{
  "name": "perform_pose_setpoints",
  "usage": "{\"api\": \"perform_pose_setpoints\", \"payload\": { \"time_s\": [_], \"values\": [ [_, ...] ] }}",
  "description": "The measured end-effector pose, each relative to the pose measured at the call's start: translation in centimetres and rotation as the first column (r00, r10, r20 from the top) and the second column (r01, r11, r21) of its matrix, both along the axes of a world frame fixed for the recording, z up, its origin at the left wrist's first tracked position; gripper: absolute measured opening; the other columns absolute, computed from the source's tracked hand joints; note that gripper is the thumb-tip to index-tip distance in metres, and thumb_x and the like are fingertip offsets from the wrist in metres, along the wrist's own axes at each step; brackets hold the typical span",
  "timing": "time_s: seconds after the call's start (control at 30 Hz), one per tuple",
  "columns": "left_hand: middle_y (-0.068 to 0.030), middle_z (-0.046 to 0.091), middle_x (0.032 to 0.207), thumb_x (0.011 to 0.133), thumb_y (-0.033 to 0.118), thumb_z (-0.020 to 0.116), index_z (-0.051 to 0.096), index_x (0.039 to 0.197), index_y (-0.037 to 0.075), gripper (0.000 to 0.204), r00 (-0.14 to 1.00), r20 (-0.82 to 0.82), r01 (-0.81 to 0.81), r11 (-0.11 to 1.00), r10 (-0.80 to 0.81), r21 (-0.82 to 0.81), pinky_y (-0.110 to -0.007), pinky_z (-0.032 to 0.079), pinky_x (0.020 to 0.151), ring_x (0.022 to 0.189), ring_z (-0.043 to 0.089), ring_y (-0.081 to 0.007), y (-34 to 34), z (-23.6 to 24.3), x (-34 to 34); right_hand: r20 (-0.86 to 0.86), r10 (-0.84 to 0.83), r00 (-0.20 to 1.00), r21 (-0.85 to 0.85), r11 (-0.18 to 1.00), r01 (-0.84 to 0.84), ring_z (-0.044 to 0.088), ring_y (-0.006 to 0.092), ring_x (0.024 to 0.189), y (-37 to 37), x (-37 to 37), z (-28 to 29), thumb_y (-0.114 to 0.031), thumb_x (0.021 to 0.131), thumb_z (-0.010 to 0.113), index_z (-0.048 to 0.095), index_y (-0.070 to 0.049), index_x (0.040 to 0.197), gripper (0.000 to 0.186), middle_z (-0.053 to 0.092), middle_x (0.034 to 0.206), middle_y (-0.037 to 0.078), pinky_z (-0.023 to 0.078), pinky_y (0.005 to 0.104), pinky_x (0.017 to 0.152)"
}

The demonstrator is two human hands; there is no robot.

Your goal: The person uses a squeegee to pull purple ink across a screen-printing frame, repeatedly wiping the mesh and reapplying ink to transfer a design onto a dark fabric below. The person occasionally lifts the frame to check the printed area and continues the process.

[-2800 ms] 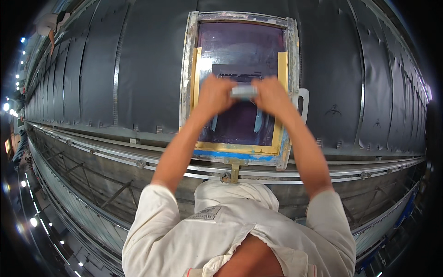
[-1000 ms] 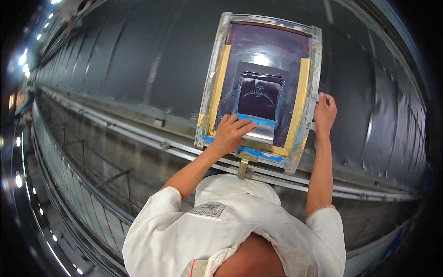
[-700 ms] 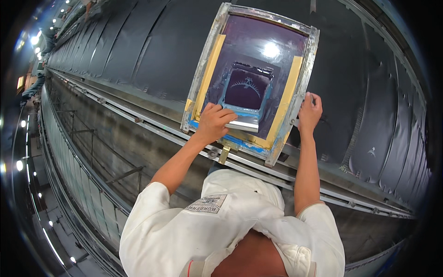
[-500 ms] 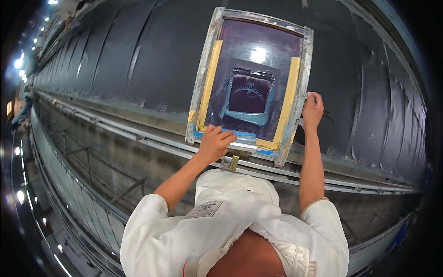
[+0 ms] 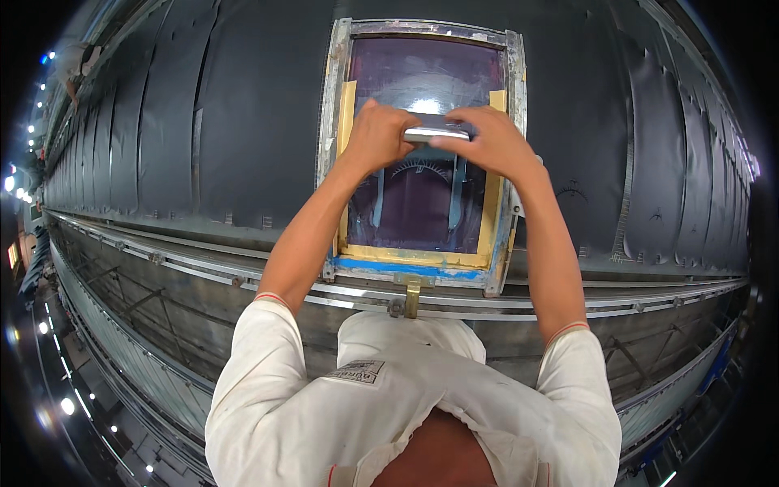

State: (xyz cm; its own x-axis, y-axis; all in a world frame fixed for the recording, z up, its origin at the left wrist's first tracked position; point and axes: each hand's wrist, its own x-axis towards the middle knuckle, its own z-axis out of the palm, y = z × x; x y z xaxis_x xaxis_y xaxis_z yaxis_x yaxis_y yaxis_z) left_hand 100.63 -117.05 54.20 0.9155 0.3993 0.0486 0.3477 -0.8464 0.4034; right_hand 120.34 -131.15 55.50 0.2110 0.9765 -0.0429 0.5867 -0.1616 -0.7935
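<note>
A metal-framed printing screen [image 5: 516, 89] lies on the black sheets in front of me, its mesh dark purple. My left hand [image 5: 375, 136] and my right hand [image 5: 495, 140] both grip a squeegee [image 5: 438, 132] with a silvery metal handle, one at each end. It sits across the upper middle of the mesh; its lower edge is hidden. Nearer to me, a pale arc-shaped pattern [image 5: 419, 168] shows in the mesh, with light-blue ink streaks [image 5: 456, 199] either side. Yellow tape [image 5: 414, 257] lines the mesh, and a blue strip [image 5: 381, 266] crosses the frame's near end.
Black sheets [image 5: 268, 105] lie side by side along the long table, some with printed arcs [image 5: 573, 193]. A metal rail [image 5: 341, 302] runs along its near edge, where a brass-coloured bracket [image 5: 413, 294] meets the frame. A person's arm [image 5: 77, 77] shows at the far left.
The screen has turned from a tilt to lie square with the table edge. My right hand has left its side, and both hands now hold the squeegee, moved from the near end to farther up the mesh.
</note>
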Motion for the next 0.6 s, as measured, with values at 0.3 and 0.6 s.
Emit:
{"api": "perform_pose_setpoints", "payload": {
  "time_s": [0.3,0.6],
  "values": [
    [-0.002,0.072,0.08,0.066,0.014,0.082,0.076,0.086,0.018,0.022,0.998,-0.029,-0.061,0.987,0.057,-0.146,-0.042,0.041,0.076,0.077,0.066,-0.0261,-9.5,-0.9,-6.9,0.142,0.205,0.968,0.048,0.976,-0.213,0.067,0.0378,0.077,-7.7,-8.3,-5.2,-0.007,0.073,0.074,0.065,-0.005,0.084,0.014,0.067,0.075,0.018,0.05,0.0489,0.072],
    [-0.0062,0.07,0.077,0.072,0.021,0.081,0.076,0.086,0.017,0.016,1.0,0.017,-0.026,0.999,0.026,-0.026,-0.044,0.04,0.075,0.078,0.066,-0.0298,-1.0,-1.5,0.3,0.164,0.139,0.977,-0.012,0.99,-0.139,0.068,0.0435,0.078,0.9,-1.8,-4.9,-0.008,0.075,0.073,0.069,-0.004,0.089,0.015,0.069,0.079,0.022,0.056,0.0495,0.073]
  ]
}}
